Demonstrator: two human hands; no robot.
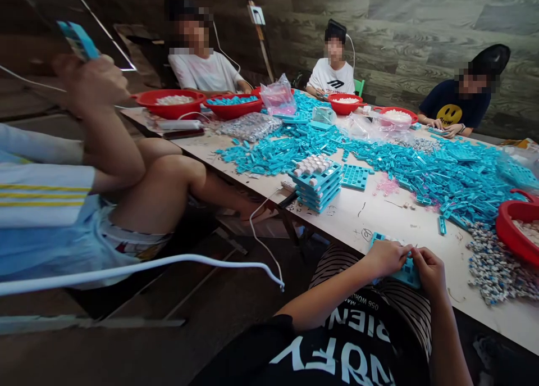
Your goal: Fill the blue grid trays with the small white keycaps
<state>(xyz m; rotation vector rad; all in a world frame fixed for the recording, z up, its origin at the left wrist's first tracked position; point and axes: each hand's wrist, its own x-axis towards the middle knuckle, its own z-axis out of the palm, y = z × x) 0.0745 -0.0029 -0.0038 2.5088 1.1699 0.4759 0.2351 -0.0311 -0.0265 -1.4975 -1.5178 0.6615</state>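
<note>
A light-blue plastic panel with square openings (408,274) lies at the table's near edge, under my two hands. My left hand (385,258) rests over it with its fingers closed. From the right, my right hand (428,267) meets it, thumb and fingertips pinched together. The fingertips of both hands nearly touch above the panel, and whatever small part they hold is too small to make out. Pale pieces sit on the panel's far side, partly hidden by my left hand.
A stack of blue panels (319,190) topped with white keys stands to the left. Loose blue pieces (450,175) heap across the table. Small grey-white parts (497,268) and a red basket (520,234) lie right. Co-workers sit around; a white cable (168,262) crosses at left.
</note>
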